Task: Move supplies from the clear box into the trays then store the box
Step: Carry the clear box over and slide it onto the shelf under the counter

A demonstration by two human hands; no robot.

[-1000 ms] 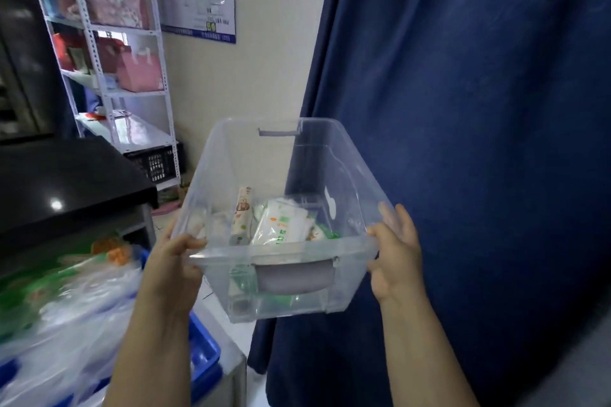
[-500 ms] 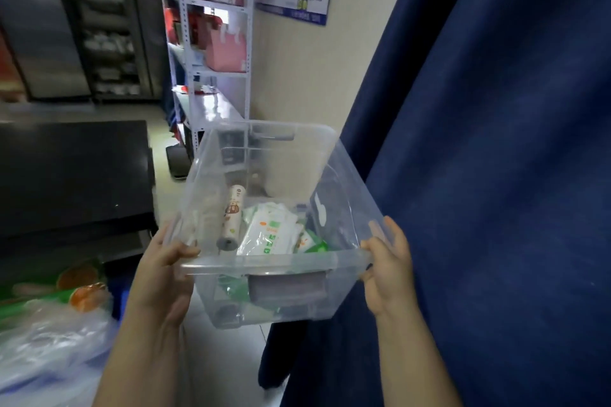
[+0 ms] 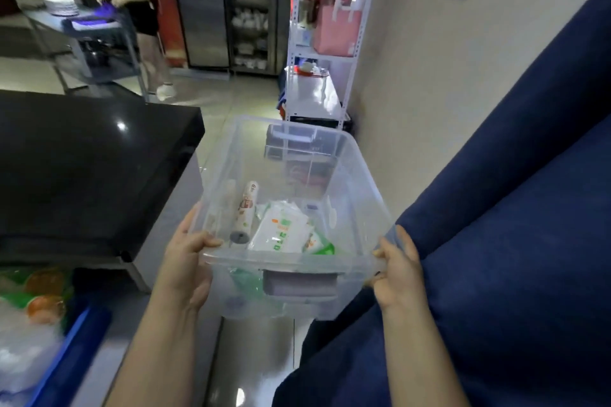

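I hold a clear plastic box (image 3: 357,175) in the air at waist height, near side toward me. My left hand (image 3: 188,261) grips its near left rim and my right hand (image 3: 395,271) grips its near right rim. Inside lie a white patterned roll (image 3: 245,211), a white packet with green and orange print (image 3: 281,230) and a green-edged packet (image 3: 319,243). A blue tray (image 3: 71,344) with plastic-wrapped goods sits at the lower left.
A dark blue curtain (image 3: 512,241) hangs close on the right. A black counter (image 3: 82,158) stands at the left. Ahead, a white metal shelf rack (image 3: 325,53) holds pink bags. A person stands by a cart (image 3: 96,40) at the far left. Tiled floor runs between.
The view has swung left, bringing the room, the cart and a person into sight. The box stays in both hands and now sits a little lower, tilted more toward me.
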